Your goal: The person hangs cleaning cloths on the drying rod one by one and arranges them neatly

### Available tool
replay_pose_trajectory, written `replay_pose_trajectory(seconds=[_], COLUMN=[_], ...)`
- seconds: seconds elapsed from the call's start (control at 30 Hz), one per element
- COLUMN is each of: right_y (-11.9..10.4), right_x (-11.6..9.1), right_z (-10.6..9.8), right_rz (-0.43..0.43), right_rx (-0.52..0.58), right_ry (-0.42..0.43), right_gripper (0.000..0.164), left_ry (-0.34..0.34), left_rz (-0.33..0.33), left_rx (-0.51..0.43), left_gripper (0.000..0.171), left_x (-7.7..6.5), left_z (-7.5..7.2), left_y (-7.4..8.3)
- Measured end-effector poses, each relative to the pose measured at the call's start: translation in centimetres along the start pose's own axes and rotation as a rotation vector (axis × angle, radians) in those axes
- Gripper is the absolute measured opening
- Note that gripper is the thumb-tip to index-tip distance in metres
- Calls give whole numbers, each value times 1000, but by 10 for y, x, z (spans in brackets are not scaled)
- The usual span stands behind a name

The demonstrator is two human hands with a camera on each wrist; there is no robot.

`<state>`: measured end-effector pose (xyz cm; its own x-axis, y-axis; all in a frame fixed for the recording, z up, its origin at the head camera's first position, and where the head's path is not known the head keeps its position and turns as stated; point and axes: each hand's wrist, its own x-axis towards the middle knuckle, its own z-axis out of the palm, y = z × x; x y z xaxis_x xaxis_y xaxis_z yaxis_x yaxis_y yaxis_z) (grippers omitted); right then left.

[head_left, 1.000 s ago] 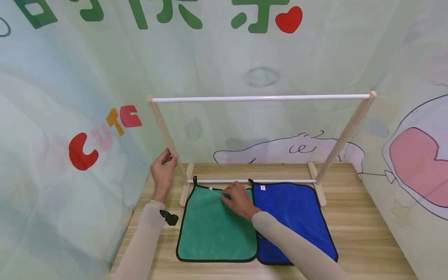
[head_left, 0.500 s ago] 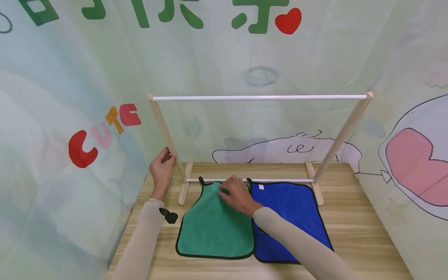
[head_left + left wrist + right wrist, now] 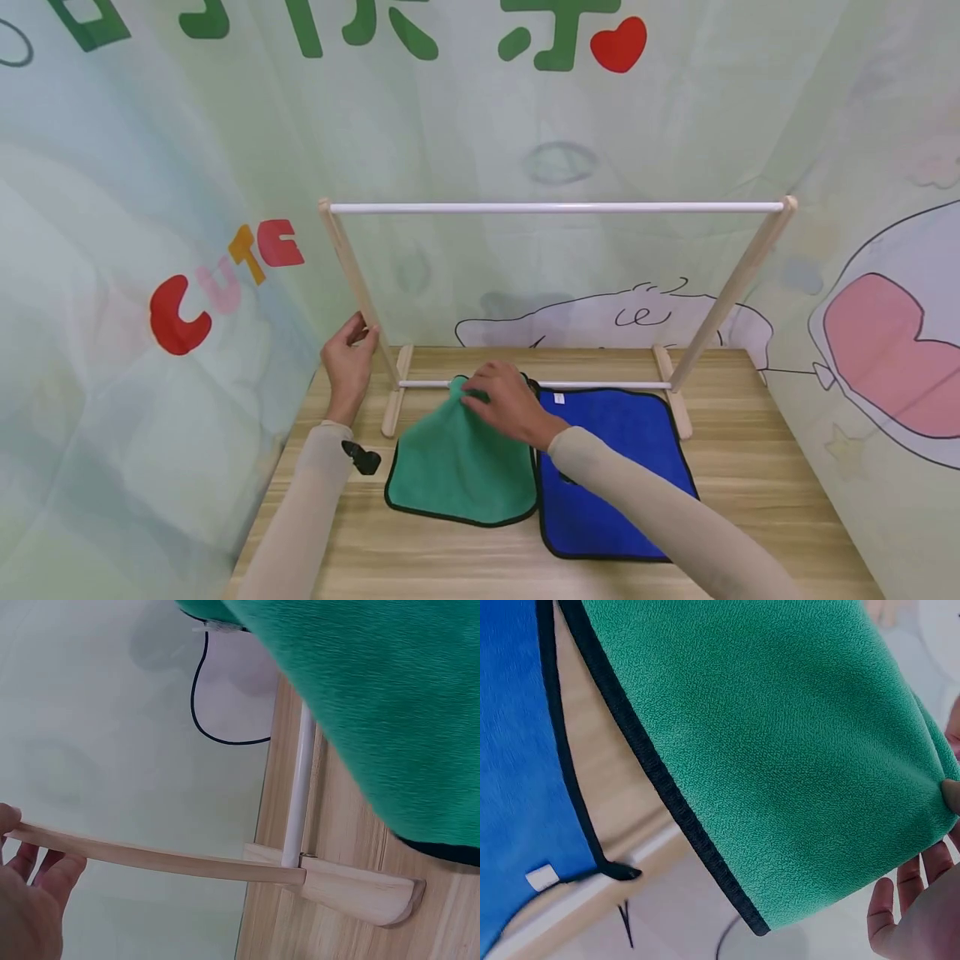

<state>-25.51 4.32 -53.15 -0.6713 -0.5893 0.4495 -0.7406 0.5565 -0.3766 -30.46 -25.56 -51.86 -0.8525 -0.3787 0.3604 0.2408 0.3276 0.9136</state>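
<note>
A green towel with black edging point(image 3: 472, 467) is lifted at its far edge, where my right hand point(image 3: 506, 404) pinches it; the near part still lies on the table. In the right wrist view the thumb and fingers grip the green cloth point(image 3: 780, 750) near its edge. My left hand point(image 3: 348, 367) holds the left wooden post point(image 3: 150, 856) of a rack about midway up. Flat to the right lies a blue towel with black edging point(image 3: 600, 500), partly covered by my right forearm. A white tag point(image 3: 558, 398) and a black hanging loop point(image 3: 621, 871) show at its far edge.
The rack's white upper bar point(image 3: 555, 207) spans between two wooden posts, and a white lower bar point(image 3: 600, 385) runs near the table. Wooden feet point(image 3: 672, 392) stand on the wood-grain table point(image 3: 765, 500). Printed fabric walls point(image 3: 187, 167) enclose the back and sides.
My right hand has raised the green towel's far edge and drawn it slightly away from me, so its near edge has slid forward. The left hand stays on the post.
</note>
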Motion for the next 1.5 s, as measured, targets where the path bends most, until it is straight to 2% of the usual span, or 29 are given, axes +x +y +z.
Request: replay_pose_trajectory(seconds=[0.53,0.83,1.17,1.5], right_y=[-9,-12,-21,-30], right_x=[29,44,63,79], right_z=[-48,-76,-104,-128], right_rz=[-148,-156,-211,-220], right_rx=[-25,-31,-7,5], right_ry=[106,143,177,187], right_gripper=[16,15,14,14], left_ry=[-13,-4,5,3], left_rz=[6,-10,-14,-3], left_rx=[-9,-50,-48,-31], left_gripper=[39,38,38,39], left_x=[3,2,1,2], left_z=[0,4,0,0], left_y=[-2,0,0,-2])
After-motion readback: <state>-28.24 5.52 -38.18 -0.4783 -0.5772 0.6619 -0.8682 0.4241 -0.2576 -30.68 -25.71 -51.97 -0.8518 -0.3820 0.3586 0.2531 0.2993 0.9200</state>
